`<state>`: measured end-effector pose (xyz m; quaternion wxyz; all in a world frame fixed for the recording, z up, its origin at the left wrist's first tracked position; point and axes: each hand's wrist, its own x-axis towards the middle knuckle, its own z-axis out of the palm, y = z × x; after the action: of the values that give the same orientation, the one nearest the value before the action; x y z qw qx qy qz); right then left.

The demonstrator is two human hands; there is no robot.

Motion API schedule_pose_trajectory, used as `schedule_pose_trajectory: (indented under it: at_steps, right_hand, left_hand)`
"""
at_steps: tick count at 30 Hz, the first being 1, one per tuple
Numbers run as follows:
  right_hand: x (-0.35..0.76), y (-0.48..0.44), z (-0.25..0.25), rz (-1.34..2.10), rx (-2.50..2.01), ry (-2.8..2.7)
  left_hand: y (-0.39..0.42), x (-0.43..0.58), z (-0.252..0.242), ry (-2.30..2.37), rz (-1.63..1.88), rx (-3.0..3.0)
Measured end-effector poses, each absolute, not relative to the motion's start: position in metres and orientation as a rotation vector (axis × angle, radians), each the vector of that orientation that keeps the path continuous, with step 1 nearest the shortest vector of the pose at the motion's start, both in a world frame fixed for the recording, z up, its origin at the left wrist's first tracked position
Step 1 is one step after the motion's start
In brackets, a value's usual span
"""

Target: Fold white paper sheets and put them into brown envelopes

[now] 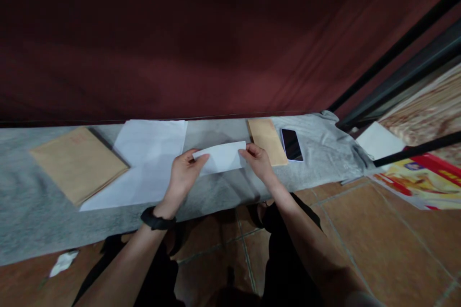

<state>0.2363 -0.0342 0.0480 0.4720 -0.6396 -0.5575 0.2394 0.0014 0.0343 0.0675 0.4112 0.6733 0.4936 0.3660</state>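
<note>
A folded sheet of white paper (224,157) is stretched between my two hands, a little above the grey cloth. My left hand (186,169) pinches its left end, thumb on the near face. At the opposite end, my right hand (258,160) grips the paper between thumb and fingers. Just beyond my right hand lies a brown envelope (269,141), flat on the cloth. To the left are large white sheets (149,153), partly covered by a stack of brown envelopes (77,163).
The grey cloth (212,196) covers a long, narrow surface against a dark red backdrop (201,48). A phone (291,145) lies right of the single envelope. Black bars (396,48) and a colourful printed package (425,177) are at the right. Crumpled white paper (64,263) lies on the tiled floor.
</note>
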Motion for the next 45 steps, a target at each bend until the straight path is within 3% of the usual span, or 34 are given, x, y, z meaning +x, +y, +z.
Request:
schedule_pose_trajectory:
  at_steps: [5, 12, 22, 29, 45]
  right_hand:
    - [0.223, -0.027, 0.038, 0.484, -1.836, -1.334]
    - [0.213, -0.035, 0.034, 0.129, -2.256, -1.598]
    - [0.186, -0.044, 0.020, 0.081, -1.990, -1.933]
    - [0.175, -0.054, 0.005, 0.038, -2.077, -2.018]
    - [0.188, -0.056, -0.008, -0.143, -2.189, -1.887]
  left_hand:
    - [0.046, 0.018, 0.055, 1.312, 0.983, 1.660]
    - [0.030, 0.032, 0.041, 1.665, 0.484, 2.272]
    - [0.021, 0.033, 0.041, 1.587, 0.446, 2.596]
    - [-0.004, 0.035, 0.022, 1.346, 0.312, 2.725]
    - [-0.004, 0.011, 0.015, 1.463, 0.247, 2.688]
